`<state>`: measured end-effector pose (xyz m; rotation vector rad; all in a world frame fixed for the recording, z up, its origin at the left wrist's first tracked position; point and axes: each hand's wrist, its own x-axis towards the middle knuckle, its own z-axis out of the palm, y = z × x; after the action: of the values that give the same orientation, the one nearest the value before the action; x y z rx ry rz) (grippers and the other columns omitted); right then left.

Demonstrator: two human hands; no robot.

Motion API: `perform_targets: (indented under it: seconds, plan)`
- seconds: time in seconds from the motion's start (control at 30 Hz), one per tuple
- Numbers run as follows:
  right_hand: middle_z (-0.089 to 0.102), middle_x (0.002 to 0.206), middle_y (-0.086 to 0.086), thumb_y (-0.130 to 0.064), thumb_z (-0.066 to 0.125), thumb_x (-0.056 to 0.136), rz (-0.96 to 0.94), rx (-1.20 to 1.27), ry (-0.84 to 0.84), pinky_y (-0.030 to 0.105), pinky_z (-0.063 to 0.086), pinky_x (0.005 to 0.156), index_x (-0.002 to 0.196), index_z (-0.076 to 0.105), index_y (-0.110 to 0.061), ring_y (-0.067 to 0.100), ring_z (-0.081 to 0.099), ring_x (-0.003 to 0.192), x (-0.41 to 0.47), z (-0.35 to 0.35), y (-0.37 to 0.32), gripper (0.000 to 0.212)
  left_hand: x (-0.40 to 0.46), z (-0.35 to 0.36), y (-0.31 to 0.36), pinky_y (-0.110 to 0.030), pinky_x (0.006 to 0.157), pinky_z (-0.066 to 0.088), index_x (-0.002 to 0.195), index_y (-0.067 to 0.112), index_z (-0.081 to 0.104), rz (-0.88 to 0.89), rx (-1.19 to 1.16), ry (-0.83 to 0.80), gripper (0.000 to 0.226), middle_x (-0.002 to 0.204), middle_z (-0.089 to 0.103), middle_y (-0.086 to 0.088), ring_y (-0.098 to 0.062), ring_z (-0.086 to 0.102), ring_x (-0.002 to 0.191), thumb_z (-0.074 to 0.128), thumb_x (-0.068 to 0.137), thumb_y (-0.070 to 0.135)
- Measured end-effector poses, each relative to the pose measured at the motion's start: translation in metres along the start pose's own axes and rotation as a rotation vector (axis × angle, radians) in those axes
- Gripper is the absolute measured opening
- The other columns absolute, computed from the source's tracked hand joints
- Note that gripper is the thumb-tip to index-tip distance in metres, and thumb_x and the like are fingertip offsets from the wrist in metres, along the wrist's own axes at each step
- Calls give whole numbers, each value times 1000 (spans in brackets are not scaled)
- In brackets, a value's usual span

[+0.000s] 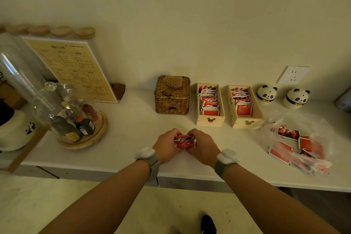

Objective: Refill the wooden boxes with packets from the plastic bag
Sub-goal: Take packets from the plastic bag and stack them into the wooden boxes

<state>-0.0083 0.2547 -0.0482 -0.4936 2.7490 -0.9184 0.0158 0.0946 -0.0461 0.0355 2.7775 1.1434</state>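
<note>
Your left hand (pixel 167 145) and right hand (pixel 204 146) each had a closed grip on one end of a packet stack (pixel 184 141), held just above the table (pixel 133 131). The two boxes (pixel 210 103) (pixel 245 106) stood at 1 o'clock, part full, and the bag (pixel 298 142) lay at 3 o'clock with loose packets inside.
</note>
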Motion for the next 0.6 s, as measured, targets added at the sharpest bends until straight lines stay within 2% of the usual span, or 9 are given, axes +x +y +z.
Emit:
perform_targets:
  seconds: [0.2,0.33,0.47,0.6]
  plan:
    - [56,130,7,-26,73,83,66,7,-71,33,43,101,135,43,-17,23,54,116,-3,2,3,60,1,1,3,-30,90,44,124,11,51,6,27,-34,46,119,62,-11,-27,59,108,68,82,16]
    - [58,125,8,-25,69,85,55,-7,-58,31,45,97,131,46,-16,23,56,110,-5,2,2,52,2,5,6,-28,86,43,122,13,52,6,76,-41,42,117,62,-10,-26,58,107,66,83,17]
    - [61,119,8,-23,71,83,70,-35,-77,32,46,94,126,49,-17,24,58,106,-8,-3,3,49,5,6,8,-33,84,44,113,15,55,17,196,-84,32,110,66,-8,-29,58,103,63,84,25]
    - [60,116,7,-25,70,83,64,-82,-64,32,47,92,125,50,-19,23,57,103,-11,-4,1,47,9,5,11,-30,78,40,111,9,54,47,235,-135,31,111,63,-12,-29,59,101,63,84,20]
